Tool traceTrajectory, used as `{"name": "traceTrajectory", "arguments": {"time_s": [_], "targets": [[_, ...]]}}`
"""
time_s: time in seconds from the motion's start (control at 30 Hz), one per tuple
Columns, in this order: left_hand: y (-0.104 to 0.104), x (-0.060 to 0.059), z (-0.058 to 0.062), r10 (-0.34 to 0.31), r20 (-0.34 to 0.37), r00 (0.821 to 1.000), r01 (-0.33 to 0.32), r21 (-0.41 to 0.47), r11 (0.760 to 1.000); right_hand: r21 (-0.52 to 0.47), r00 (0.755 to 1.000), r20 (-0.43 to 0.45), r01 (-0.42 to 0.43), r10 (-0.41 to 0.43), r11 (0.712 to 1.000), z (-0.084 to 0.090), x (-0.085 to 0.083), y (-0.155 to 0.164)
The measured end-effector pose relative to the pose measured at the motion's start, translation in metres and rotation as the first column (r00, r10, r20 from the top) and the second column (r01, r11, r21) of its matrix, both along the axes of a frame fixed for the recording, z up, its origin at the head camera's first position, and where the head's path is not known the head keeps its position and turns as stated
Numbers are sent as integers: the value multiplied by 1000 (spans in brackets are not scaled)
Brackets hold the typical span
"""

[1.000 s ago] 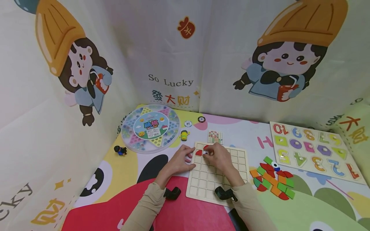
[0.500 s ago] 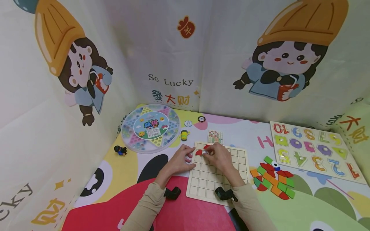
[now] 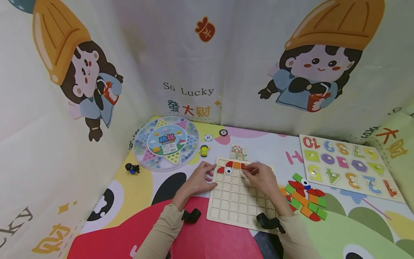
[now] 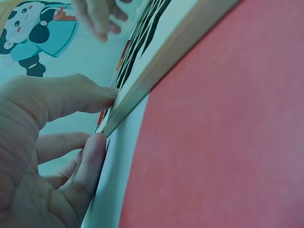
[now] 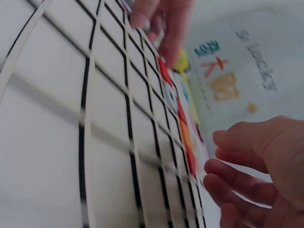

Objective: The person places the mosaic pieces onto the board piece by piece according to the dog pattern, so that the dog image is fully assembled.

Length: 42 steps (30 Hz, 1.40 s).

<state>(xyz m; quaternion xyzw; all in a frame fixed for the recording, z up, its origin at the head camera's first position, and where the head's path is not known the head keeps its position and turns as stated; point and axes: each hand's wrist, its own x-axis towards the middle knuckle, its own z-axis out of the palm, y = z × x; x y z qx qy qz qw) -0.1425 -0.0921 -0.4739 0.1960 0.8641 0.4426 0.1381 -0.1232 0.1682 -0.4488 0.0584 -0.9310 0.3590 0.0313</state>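
A pale wooden grid board [image 3: 228, 205] lies on the table. In its far-left cells are an eye piece [image 3: 228, 171], an orange square [image 3: 237, 165] and several red curved pieces [image 3: 220, 169]. My left hand [image 3: 198, 180] rests at the board's left edge, thumb and finger touching the rim, as the left wrist view [image 4: 61, 142] also has it. My right hand [image 3: 262, 178] hovers over the far row, fingertips right by the last red piece [image 3: 243, 166]. In the right wrist view its thumb and fingers [image 5: 228, 173] are loosely bent, with nothing visible between them.
Loose green, orange and red pieces [image 3: 304, 199] lie right of the board. Behind them is a number puzzle [image 3: 339, 154]. A picture card [image 3: 238, 152] sits beyond the board. Farther left are a round checkers set [image 3: 166, 163], two toy figures [image 3: 204, 150] and two chips [image 3: 223, 132].
My right hand has moved right, from the eye piece to the last red piece in the far row, uncovering the eye and orange pieces. My left hand stays at the board's edge.
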Motion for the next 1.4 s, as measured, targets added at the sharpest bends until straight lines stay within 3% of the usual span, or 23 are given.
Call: {"name": "traceTrajectory", "arguments": {"time_s": [0.33,0.53,0.77,1.4], "targets": [[-1,0,-3,-17,-28,999,17,28,999,-34,997,57,-55,57,998,9,42,93],[-1,0,-3,-6,-26,1000,7,13,1000,-28,988,112,-101,103,995,8,61,126],[-2,0,-4,-10,-25,1000,10,23,1000,-10,972,196,-132,131,991,1,67,133],[-1,1,-3,-15,-27,1000,16,28,999,86,982,158,-122,108,989,-3,70,137]]}}
